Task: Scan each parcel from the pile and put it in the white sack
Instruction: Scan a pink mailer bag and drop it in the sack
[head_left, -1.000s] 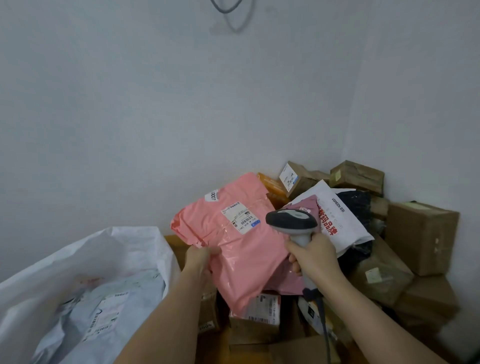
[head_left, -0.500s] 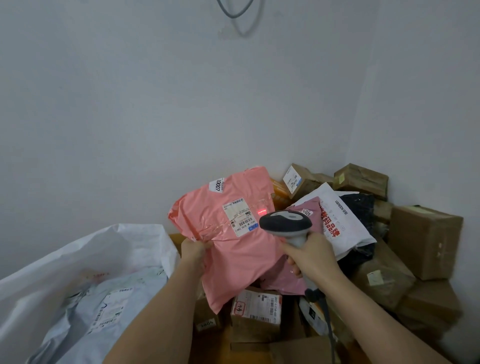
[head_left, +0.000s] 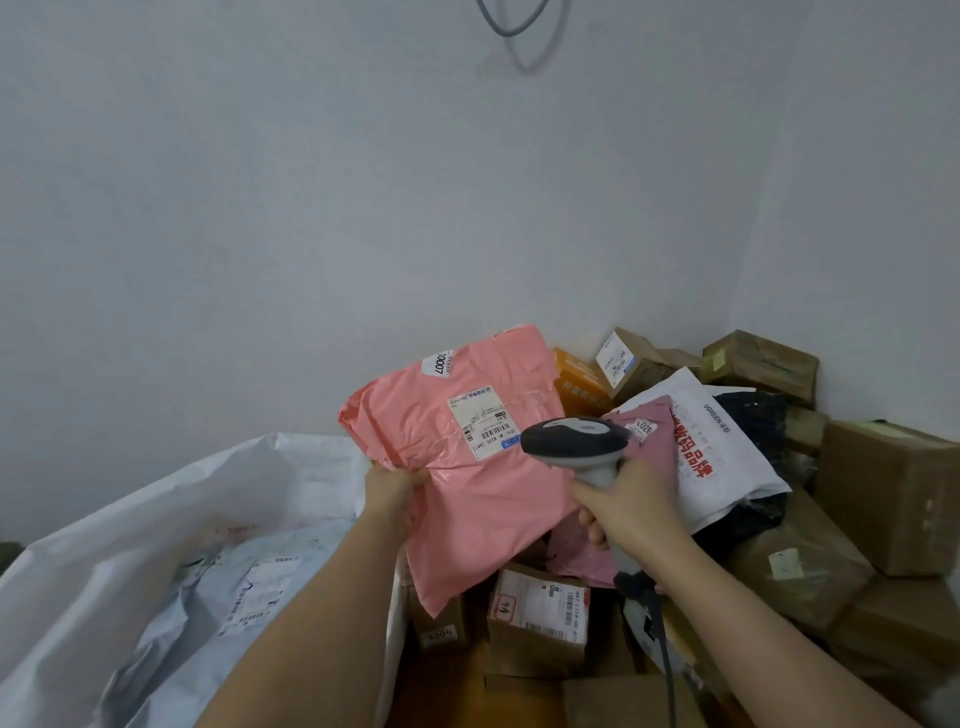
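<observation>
My left hand (head_left: 392, 486) grips the left edge of a pink plastic mailer (head_left: 467, 483) and holds it up, its white shipping label (head_left: 483, 421) facing me. My right hand (head_left: 631, 512) grips the handle of a grey barcode scanner (head_left: 574, 441), whose head sits just right of the label. The white sack (head_left: 156, 519) stands open at the lower left with grey mailers (head_left: 218, 608) inside. The parcel pile (head_left: 779, 519) fills the right corner.
Brown cardboard boxes (head_left: 893, 493) are stacked against the right wall. A white mailer with red print (head_left: 711, 447), a second pink mailer (head_left: 649, 431) and an orange box (head_left: 576, 384) lie behind the scanner. A labelled box (head_left: 540, 608) sits below the held mailer. The scanner's cable (head_left: 665, 654) hangs down.
The pink mailer rose and tilted more upright in my left hand. The scanner shifted left toward the label; a red scan dot seen half a second ago is gone.
</observation>
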